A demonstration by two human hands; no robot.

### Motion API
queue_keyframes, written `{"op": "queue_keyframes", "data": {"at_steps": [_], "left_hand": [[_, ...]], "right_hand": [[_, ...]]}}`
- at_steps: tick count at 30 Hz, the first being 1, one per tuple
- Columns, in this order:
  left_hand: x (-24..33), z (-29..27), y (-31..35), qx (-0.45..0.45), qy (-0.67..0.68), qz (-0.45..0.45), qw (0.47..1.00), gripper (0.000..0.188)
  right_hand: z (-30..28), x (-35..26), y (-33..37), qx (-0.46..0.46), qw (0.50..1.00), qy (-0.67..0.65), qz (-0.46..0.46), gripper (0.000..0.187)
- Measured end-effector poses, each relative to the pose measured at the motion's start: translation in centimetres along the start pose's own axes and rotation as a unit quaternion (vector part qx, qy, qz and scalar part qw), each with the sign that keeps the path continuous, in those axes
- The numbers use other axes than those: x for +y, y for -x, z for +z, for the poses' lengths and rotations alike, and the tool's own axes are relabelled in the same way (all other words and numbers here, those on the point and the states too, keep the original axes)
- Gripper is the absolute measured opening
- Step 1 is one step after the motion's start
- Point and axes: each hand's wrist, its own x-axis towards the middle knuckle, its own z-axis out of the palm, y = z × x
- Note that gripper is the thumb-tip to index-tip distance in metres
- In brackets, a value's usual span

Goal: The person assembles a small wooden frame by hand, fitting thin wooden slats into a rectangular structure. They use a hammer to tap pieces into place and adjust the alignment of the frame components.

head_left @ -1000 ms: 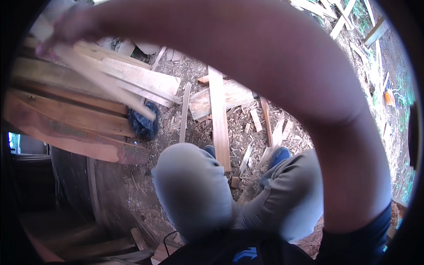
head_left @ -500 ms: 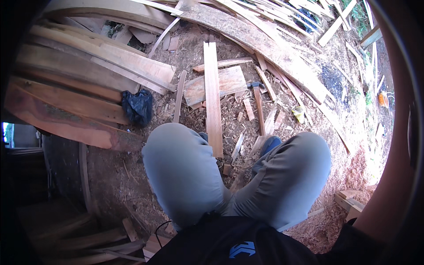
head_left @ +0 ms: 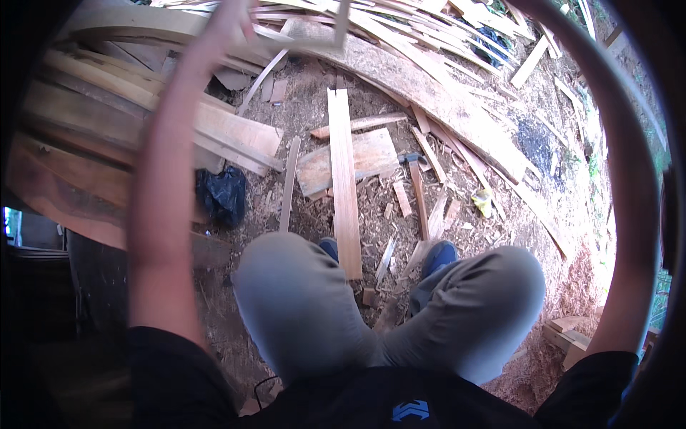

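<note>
Raised at the top edge, my left hand (head_left: 239, 23) is blurred and partly cut off. Its fingers appear closed on a pale angled wooden piece (head_left: 314, 44), which runs right and then turns up out of the picture. My right arm (head_left: 632, 193) arches up along the right side, and its hand lies beyond the top edge. Below, a narrow plank (head_left: 344, 193) lies on the ground between my knees, across a wider weathered board (head_left: 379, 154). A hammer (head_left: 418, 189) with a wooden handle rests to the right of them.
Stacked timber (head_left: 78, 150) fills the left, with a black plastic bag (head_left: 220, 196) by its ends. A long board (head_left: 443, 93) curves across the far ground, with thin strips (head_left: 421, 36) behind it. Wood chips and a yellow scrap (head_left: 483, 203) lie near my right shoe (head_left: 439, 257).
My left arm has come into view, reaching up to the top edge. The pale angled piece has appeared beside its hand. My right arm has shifted, and the view has tilted slightly upward.
</note>
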Motion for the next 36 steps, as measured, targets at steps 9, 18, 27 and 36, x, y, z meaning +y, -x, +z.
{"op": "queue_keyframes", "data": {"at_steps": [9, 18, 27, 36], "left_hand": [[-27.9, -1.0, 13.6, 0.023, -0.049, -0.295, 0.954, 0.045], [-32.4, -0.1, 17.4, 0.102, 0.032, -0.160, 0.981, 0.056], [-35.0, -2.9, 17.1, 0.096, -0.260, -0.023, 0.961, 0.052], [-32.7, -1.2, 18.2, 0.154, -0.199, -0.077, 0.965, 0.044]], "right_hand": [[24.1, -2.6, 0.0, -0.236, 0.962, -0.134, -0.013, 0.040], [33.9, -0.5, 3.3, -0.274, 0.925, -0.260, 0.038, 0.045], [35.1, -1.2, 4.2, -0.233, 0.950, -0.204, 0.048, 0.048], [34.0, -2.7, 4.7, -0.234, 0.955, -0.171, 0.061, 0.048]]}}
